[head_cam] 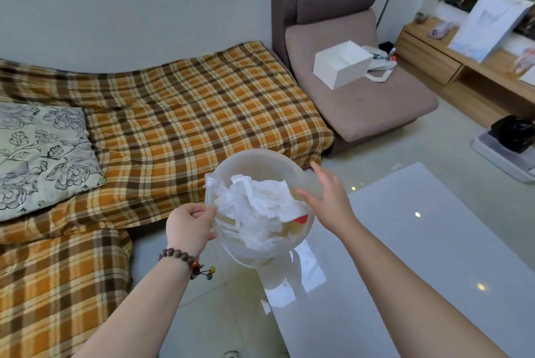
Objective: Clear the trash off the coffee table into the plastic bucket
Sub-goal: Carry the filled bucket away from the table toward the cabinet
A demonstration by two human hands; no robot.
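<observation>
A translucent white plastic bucket is held up over the near left corner of the glossy white coffee table. Crumpled white tissue and plastic trash fills it, with a small red scrap at the right side. My left hand grips the bucket's left rim; a bead bracelet is on that wrist. My right hand lies against the bucket's right rim, fingers spread and flat on it.
A sofa under an orange plaid blanket with a floral cushion runs along the left. A brown lounge chair holds a white box. A wooden cabinet and a black bag on a tray stand at the right.
</observation>
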